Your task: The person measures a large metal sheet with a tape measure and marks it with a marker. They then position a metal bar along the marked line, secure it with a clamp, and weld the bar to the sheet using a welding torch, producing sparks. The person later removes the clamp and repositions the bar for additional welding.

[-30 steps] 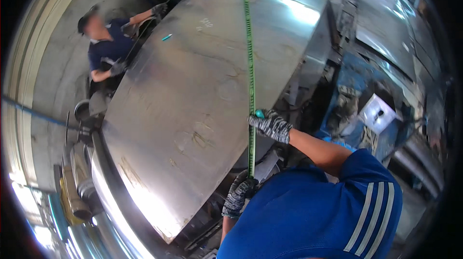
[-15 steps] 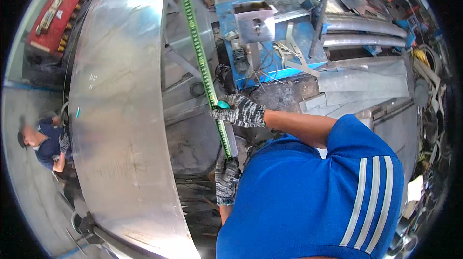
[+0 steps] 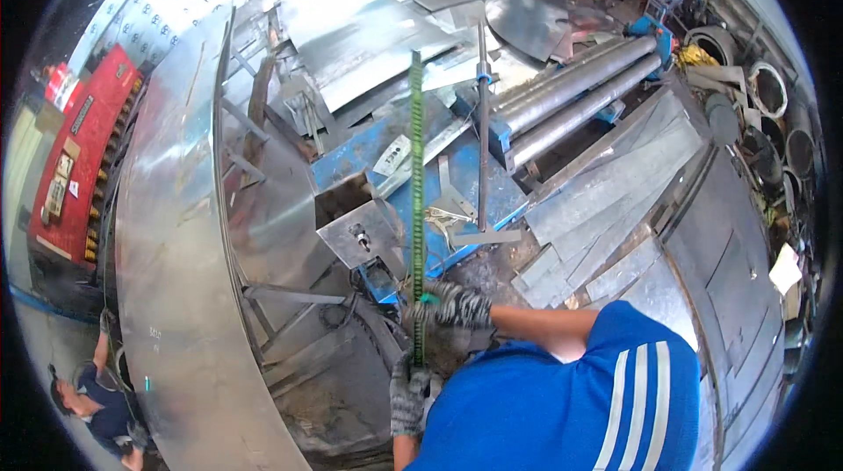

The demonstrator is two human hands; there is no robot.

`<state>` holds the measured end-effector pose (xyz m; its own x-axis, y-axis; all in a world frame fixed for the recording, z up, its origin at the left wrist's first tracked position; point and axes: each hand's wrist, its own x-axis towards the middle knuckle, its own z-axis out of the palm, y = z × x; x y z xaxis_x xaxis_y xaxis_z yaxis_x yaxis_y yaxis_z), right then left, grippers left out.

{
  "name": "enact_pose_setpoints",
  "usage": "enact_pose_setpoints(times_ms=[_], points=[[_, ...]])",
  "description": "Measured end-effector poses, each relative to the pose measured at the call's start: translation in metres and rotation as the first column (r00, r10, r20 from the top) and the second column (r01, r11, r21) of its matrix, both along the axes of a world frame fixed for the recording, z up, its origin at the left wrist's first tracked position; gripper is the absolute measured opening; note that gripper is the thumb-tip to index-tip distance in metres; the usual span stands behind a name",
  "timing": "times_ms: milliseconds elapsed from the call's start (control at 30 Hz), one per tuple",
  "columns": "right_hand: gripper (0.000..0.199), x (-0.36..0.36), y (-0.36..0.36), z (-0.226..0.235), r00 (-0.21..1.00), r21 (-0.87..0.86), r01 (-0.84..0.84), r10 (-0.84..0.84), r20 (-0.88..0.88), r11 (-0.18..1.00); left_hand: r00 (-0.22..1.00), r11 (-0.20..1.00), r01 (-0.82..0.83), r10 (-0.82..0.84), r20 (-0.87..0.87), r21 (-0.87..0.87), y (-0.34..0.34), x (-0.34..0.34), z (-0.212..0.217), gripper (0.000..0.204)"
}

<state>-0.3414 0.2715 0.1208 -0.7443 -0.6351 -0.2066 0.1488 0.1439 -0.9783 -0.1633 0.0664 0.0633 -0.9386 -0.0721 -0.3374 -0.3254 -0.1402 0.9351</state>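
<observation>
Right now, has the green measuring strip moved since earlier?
Yes: the strip, earlier across the large metal sheet, now shows right of it, over the blue table.

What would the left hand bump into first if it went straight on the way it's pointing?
Probably the right hand: the left hand points up along the green ruler, which the right hand grips just ahead, though depth is hard to judge.

obstacle left of tape (image 3: 417, 181): metal box (image 3: 349, 232)
</observation>
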Motion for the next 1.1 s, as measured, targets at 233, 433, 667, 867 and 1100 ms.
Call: enact_pose_setpoints(times_ms=[233, 433, 667, 867, 1100], points=[[0.041, -0.062, 0.066, -0.082, 0.963, -0.226, 0.131, -0.07, 0.26, 0.965, 0.989, 0.979, 0.14, -0.13, 0.074, -0.146, 0.033, -0.089, -0.055, 0.07], [0.053, -0.064, 0.073, -0.086, 0.987, 0.234, 0.001, -0.038, 0.156, 0.972, 0.984, 0.997, 0.043, -0.053, 0.173, 0.056, 0.055, -0.122, -0.095, 0.075], [0.055, -0.034, 0.076, -0.113, 0.923, 0.203, -0.174, 0.088, 0.375, 0.964, 0.87, 0.997, -0.072, 0.048, 0.49, 0.03, 0.081, -0.149, -0.113, 0.07], [0.058, -0.019, 0.063, -0.148, 0.963, 0.23, -0.043, -0.021, 0.268, 0.972, 0.746, 0.967, -0.212, 0.065, 0.663, 0.144, 0.103, -0.17, -0.098, 0.056], [0.04, -0.028, 0.095, -0.261, 0.95, 0.291, -0.025, -0.068, 0.305, 0.956, 0.682, 0.758, -0.346, -0.201, 0.703, 0.553, 0.093, -0.155, -0.169, 0.046]])
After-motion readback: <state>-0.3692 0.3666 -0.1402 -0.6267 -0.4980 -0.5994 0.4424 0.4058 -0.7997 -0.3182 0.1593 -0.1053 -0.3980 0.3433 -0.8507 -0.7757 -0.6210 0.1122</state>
